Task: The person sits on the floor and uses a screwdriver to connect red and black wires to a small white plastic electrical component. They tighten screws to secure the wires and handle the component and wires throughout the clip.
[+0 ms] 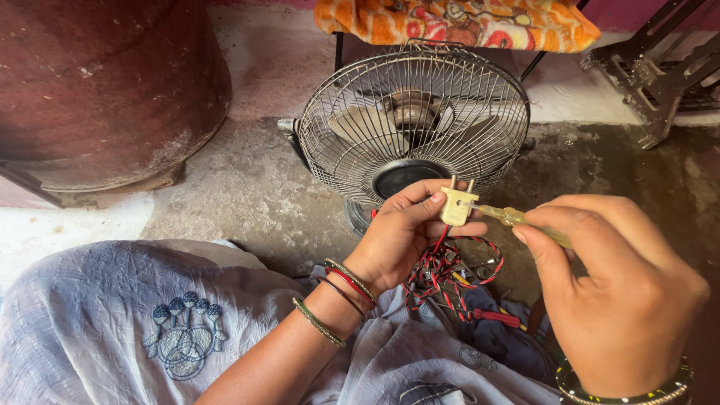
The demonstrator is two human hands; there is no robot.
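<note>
Partly behind fingers (420, 201): plug (457, 206), screwdriver (517, 219).

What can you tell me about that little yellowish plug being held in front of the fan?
The plug is small, cream-yellow and looks like plastic, with two metal pins pointing up. The left hand pinches it between thumb and fingers in front of the fan. A twisted red and black cord hangs down from under it. The right hand holds a screwdriver with a clear yellow handle, its metal tip touching the plug's face.
</note>
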